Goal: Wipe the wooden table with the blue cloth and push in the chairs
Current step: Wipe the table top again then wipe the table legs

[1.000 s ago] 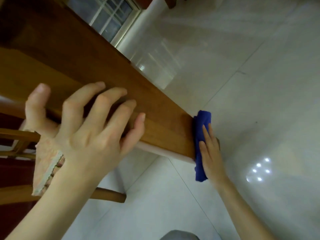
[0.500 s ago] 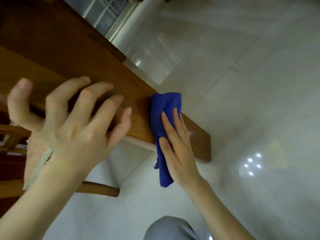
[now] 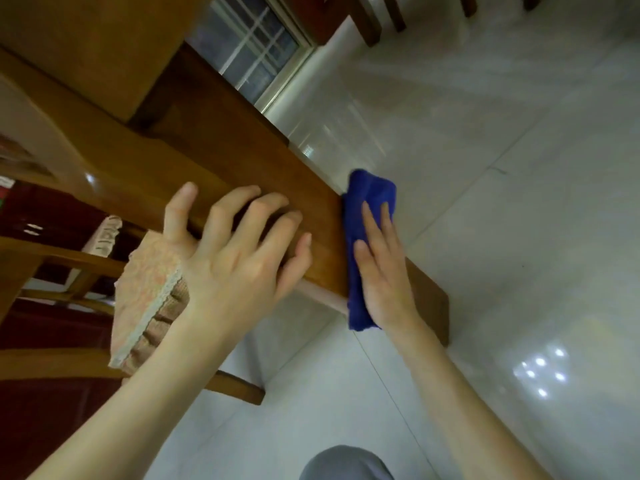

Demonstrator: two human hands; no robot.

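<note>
Fingers of the right hand lie straight, pressing blue cloth on table.

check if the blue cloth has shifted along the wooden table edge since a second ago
Yes. The blue folded cloth slid inward from the brown wooden table's end corner, toward the left hand; bare wood now shows beyond it.
</note>
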